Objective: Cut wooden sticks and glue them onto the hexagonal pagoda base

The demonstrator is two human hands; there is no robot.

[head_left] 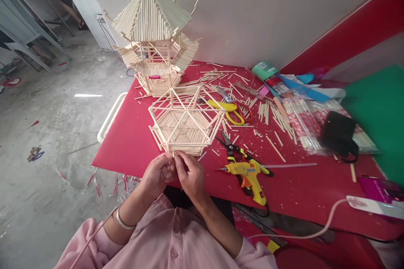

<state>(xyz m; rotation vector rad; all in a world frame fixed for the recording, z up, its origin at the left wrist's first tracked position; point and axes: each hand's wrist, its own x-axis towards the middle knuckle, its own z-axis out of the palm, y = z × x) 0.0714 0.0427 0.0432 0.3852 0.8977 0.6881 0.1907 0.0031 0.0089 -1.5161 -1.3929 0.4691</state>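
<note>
Both hands meet at the near edge of a hexagonal wooden stick frame (186,130), which has a floor of close-laid sticks and a spoked top. My left hand (159,172) is closed, its thumb and fingertips pinching at a short wooden stick (173,155). From the other side, my right hand (191,174) pinches that same stick between thumb and forefinger. Whether the stick touches the frame I cannot tell. Behind the frame rises a pagoda model (154,38) of sticks with a pointed roof.
A yellow glue gun (248,174) lies right of my hands, over black-and-yellow pliers (232,149). Yellow-handled scissors (230,107) and loose sticks (217,75) are scattered behind. Bagged sticks (304,126) and a black pouch (339,134) sit farther right on the red table (126,151).
</note>
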